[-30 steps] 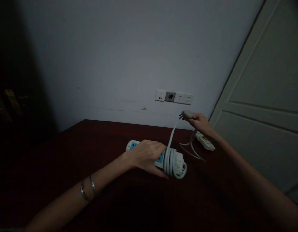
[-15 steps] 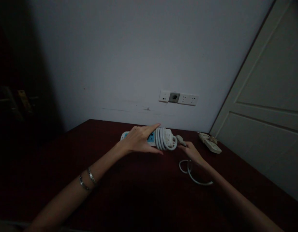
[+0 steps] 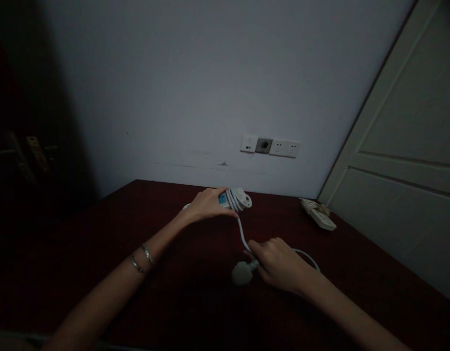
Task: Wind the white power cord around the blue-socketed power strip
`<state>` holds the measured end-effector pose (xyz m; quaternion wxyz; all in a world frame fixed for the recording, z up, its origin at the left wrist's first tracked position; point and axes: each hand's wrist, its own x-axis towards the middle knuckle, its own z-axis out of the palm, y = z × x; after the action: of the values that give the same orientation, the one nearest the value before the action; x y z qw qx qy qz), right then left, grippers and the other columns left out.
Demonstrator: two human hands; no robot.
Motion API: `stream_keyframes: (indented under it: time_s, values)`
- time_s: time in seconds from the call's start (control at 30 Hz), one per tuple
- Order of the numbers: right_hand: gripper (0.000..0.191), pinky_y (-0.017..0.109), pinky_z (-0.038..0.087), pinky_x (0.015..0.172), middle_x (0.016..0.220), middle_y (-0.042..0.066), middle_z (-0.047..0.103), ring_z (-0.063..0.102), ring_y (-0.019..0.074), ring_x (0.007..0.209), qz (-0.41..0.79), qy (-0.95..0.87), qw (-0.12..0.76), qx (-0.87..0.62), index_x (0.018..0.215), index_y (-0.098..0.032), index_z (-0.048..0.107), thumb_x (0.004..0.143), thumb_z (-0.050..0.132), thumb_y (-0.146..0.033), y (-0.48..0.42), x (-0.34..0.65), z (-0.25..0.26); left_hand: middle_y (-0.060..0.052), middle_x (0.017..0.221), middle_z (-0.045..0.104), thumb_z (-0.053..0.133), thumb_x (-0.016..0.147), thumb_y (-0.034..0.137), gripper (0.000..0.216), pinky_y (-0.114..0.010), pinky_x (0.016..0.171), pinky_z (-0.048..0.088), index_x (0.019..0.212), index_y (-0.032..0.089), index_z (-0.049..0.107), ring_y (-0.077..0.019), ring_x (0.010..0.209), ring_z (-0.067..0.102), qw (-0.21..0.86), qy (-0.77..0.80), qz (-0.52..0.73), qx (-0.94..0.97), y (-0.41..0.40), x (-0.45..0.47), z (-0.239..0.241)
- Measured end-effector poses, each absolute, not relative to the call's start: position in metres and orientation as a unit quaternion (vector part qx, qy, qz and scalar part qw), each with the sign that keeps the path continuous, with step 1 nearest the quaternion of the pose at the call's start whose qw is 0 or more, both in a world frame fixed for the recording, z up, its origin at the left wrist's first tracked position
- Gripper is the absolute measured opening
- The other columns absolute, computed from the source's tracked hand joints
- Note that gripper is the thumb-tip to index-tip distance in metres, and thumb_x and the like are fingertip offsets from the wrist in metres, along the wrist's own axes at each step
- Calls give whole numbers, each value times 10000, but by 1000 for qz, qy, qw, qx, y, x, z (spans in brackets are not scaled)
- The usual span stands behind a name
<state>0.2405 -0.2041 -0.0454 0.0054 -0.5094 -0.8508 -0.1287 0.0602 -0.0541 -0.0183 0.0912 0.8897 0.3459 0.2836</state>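
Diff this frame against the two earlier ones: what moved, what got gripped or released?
The right hand came from up by the wall down toward the camera, holding the cord near the plug. The left hand keeps its grip on the cord-wrapped power strip, now farther back. The second power strip, wall sockets and table are unchanged.

Both bare forearms reached forward from the lower frame edge. Left hand lay farther out, palm down, fingers curled closed around what it held; two thin bracelets sat on that wrist. Right hand sat nearer the body, knuckles up, fingers pinched shut, thumb side turned left. Hands stayed apart.
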Motion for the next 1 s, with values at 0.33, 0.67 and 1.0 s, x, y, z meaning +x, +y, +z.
stream_keyframes:
  time_s: [0.33, 0.67, 1.0]
  values:
    - [226, 294, 146, 491, 641, 43, 642, 523, 110, 481, -125, -891, 10, -437, 790, -157, 491, 922, 339, -259, -206, 241, -33, -151, 1263, 507, 659, 609, 341, 809, -388, 794, 456, 1329, 188, 322, -304, 1068, 544, 46, 294, 213, 931, -66, 70, -28]
    - [206, 281, 157, 478, 585, 30, 628, 516, 110, 464, -92, -906, -5, -413, 732, -164, 519, 872, 455, -302, -204, 222, -33, -125, 1152, 574, 625, 639, 373, 708, -367, 728, 469, 1269, 194, 357, -292, 977, 587, 78, 309, 203, 926, -75, 74, -25]
    - [182, 258, 209, 487, 568, 17, 560, 448, 95, 494, -80, -917, 72, -383, 711, -154, 570, 844, 504, -259, -206, 234, 8, -123, 1045, 600, 583, 708, 361, 426, -355, 698, 468, 1054, 147, 454, -288, 944, 594, -55, 268, 108, 956, -102, 84, -39]
